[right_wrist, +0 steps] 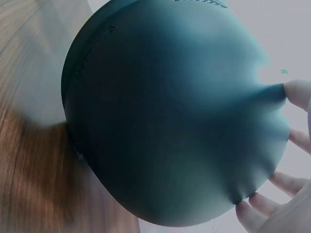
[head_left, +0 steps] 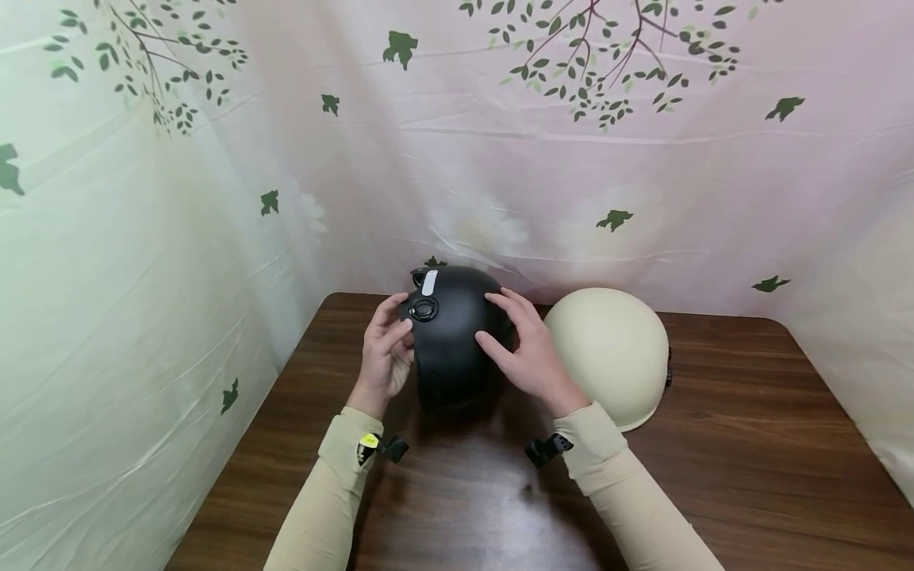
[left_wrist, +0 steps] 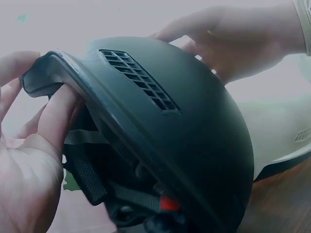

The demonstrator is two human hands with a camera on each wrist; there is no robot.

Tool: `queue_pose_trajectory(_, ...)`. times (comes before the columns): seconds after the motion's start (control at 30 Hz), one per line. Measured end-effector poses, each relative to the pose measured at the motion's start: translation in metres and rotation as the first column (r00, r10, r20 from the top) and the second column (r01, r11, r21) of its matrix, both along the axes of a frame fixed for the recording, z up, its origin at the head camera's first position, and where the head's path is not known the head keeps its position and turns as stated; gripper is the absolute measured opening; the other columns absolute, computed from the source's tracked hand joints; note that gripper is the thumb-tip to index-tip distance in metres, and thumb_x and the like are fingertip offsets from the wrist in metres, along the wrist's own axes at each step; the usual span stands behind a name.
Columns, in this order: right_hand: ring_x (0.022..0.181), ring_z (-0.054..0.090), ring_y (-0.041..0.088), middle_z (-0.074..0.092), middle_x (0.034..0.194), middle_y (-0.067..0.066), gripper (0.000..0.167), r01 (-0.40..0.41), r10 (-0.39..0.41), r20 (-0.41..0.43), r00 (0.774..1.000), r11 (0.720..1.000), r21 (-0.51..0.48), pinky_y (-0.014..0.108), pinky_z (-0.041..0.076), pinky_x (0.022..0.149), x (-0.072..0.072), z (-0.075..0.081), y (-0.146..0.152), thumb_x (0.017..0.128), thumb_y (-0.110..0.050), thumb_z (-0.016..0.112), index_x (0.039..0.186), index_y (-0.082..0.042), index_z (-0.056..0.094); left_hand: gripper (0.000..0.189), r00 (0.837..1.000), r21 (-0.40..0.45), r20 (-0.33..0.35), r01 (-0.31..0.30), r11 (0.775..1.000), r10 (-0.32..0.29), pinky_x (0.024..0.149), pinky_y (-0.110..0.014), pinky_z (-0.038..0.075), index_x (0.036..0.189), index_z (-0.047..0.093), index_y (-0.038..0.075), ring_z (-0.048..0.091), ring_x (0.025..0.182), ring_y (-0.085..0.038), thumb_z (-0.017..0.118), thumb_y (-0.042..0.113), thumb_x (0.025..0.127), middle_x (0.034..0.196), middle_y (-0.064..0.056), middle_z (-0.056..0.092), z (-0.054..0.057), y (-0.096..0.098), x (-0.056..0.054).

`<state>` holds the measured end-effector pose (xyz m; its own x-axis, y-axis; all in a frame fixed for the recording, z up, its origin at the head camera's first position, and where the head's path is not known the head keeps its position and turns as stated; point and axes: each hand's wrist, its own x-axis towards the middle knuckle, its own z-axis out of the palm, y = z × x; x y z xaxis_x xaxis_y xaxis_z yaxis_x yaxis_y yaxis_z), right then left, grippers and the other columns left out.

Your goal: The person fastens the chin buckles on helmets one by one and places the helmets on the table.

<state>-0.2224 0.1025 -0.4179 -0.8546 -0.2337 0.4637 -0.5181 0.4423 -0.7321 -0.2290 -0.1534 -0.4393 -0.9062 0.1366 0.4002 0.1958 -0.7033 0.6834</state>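
A black helmet (head_left: 460, 341) stands tipped up between the two hands, over the back of the table, its front edge toward the left. It has a round black fitting (head_left: 424, 309) and a pale strip (head_left: 430, 282) on its shell. At its rim, the left hand (head_left: 378, 357) pinches the edge, thumb and fingers on either side. Spread fingertips of the right hand (head_left: 531, 349) rest on the opposite side of the dome. The left wrist view shows a slotted vent (left_wrist: 141, 80), dark straps (left_wrist: 90, 170) inside and a small red piece (left_wrist: 169, 203).
A cream helmet (head_left: 603, 349) sits dome up just right of the black one, partly behind the right wrist. The dark wooden table (head_left: 750, 444) ends at the back against a hanging cloth (head_left: 500, 174) printed with leaves. More cloth hangs at both sides.
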Motion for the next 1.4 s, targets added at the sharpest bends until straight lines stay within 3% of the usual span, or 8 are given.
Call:
queue_pose_trajectory(0.27,0.152,0.037,0.033,0.034,0.168,0.008,0.062,0.000,0.000,0.023,1.000,1.000,0.029,0.061,0.040,0.114,0.002,0.004,-0.001,0.099,-0.042,0.071,0.155,-0.028,0.051,0.040,0.998,0.028,0.060,-0.028,0.999,0.026,0.069,-0.027,0.062,0.148,0.045,0.008,0.072,0.079,-0.014,0.043,-0.003,0.109,0.122,-0.011,0.060,-0.004,-0.007,0.000)
queue_pose_trajectory(0.47,0.152,0.036,0.035,0.032,0.169,0.010,0.064,-0.010,0.008,0.040,0.999,0.999,0.038,0.062,0.040,0.114,0.002,0.005,-0.002,0.100,-0.042,0.070,0.158,-0.029,0.048,0.046,0.992,-0.138,0.010,-0.126,0.982,0.128,0.069,-0.026,0.061,0.153,0.039,-0.001,0.069,0.079,-0.013,0.052,0.005,0.109,0.123,-0.009,0.060,-0.004,-0.014,-0.003)
queue_pose_trajectory(0.57,0.153,0.036,0.034,0.032,0.169,0.011,0.063,-0.006,0.005,0.028,1.000,1.000,0.031,0.062,0.039,0.114,0.000,0.006,-0.002,0.100,-0.041,0.071,0.158,-0.029,0.048,0.046,0.973,-0.291,-0.049,-0.228,0.929,0.224,0.066,-0.024,0.059,0.151,0.044,0.000,0.067,0.080,-0.012,0.056,0.011,0.109,0.123,-0.008,0.062,-0.002,-0.017,-0.007)
queue_pose_trajectory(0.77,0.153,0.035,0.035,0.032,0.169,0.011,0.064,0.006,-0.008,0.042,0.999,0.999,0.050,0.063,0.037,0.116,-0.001,0.006,-0.004,0.100,-0.043,0.070,0.158,-0.029,0.047,0.039,0.904,-0.527,-0.152,-0.417,0.741,0.400,0.061,-0.024,0.049,0.144,0.059,0.006,0.060,0.076,-0.012,0.060,0.014,0.106,0.114,-0.007,0.067,0.001,-0.023,-0.007)
queue_pose_trajectory(0.9,0.154,0.033,0.036,0.030,0.170,0.011,0.064,0.012,-0.015,0.052,0.999,0.998,0.057,0.064,0.036,0.116,0.000,0.006,-0.005,0.101,-0.043,0.069,0.159,-0.029,0.046,0.037,0.866,-0.582,-0.221,-0.487,0.651,0.449,0.077,-0.024,0.053,0.143,0.063,0.006,0.064,0.094,-0.016,0.062,0.011,0.106,0.128,-0.009,0.064,0.005,-0.024,-0.006)
queue_pose_trajectory(1.13,0.155,0.030,0.037,0.028,0.171,0.010,0.065,-0.001,-0.003,0.060,0.998,0.998,0.069,0.066,0.033,0.117,0.001,0.005,-0.010,0.101,-0.045,0.068,0.160,-0.030,0.044,0.035,0.803,-0.600,-0.303,-0.579,0.552,0.513,0.098,-0.023,0.047,0.138,0.066,-0.001,0.060,0.117,-0.017,0.064,0.001,0.103,0.143,-0.018,0.057,0.011,-0.023,-0.004)
queue_pose_trajectory(1.27,0.156,0.028,0.037,0.027,0.171,0.009,0.064,0.003,-0.006,0.053,0.999,0.998,0.061,0.066,0.031,0.118,0.000,0.004,-0.011,0.102,-0.043,0.068,0.160,-0.030,0.044,0.037,0.790,-0.620,-0.341,-0.596,0.510,0.510,0.096,-0.019,0.049,0.139,0.063,-0.007,0.058,0.113,-0.013,0.061,-0.002,0.103,0.145,-0.024,0.057,0.014,-0.022,-0.004)
queue_pose_trajectory(1.4,0.155,0.028,0.037,0.028,0.171,0.009,0.064,0.003,-0.006,0.054,0.999,0.998,0.058,0.067,0.032,0.118,0.000,0.002,-0.011,0.101,-0.044,0.068,0.160,-0.032,0.044,0.038,0.790,-0.627,-0.340,-0.595,0.503,0.510,0.096,-0.019,0.049,0.140,0.061,-0.008,0.059,0.114,-0.014,0.060,-0.002,0.103,0.146,-0.026,0.056,0.012,-0.023,-0.004)
